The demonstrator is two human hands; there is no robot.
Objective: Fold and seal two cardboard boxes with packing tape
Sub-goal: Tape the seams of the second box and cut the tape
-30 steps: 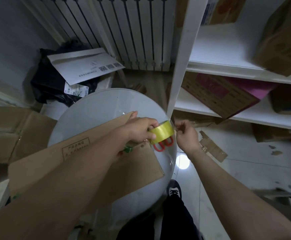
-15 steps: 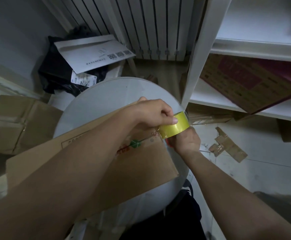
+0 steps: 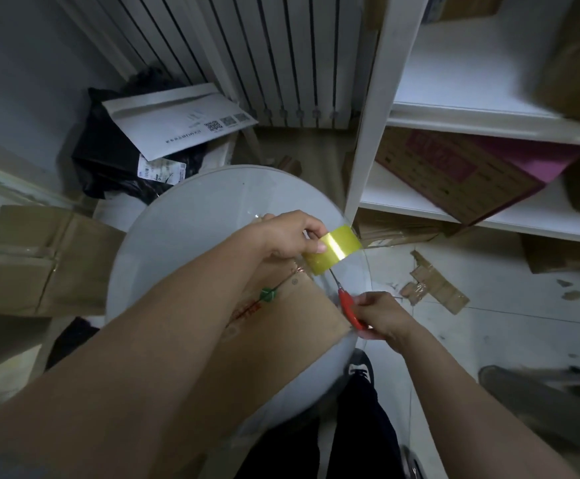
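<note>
My left hand (image 3: 290, 235) grips a yellow roll of packing tape (image 3: 333, 249) above the right edge of a round white table (image 3: 185, 223). My right hand (image 3: 380, 314) holds red-handled scissors (image 3: 349, 307), their blades pointing up toward the underside of the roll. A flattened brown cardboard box (image 3: 292, 326) lies on the table under my left forearm, which hides most of it.
A white shelf unit (image 3: 371, 133) with cardboard boxes stands at the right. Another brown box (image 3: 36, 261) sits on the floor at the left. A white envelope (image 3: 178, 119) lies on black bags by the radiator. Cardboard scraps (image 3: 437, 288) litter the floor.
My right hand has left the tape roll, dropped toward me and now holds the red scissors. My left hand still holds the roll, tilted a little further right.
</note>
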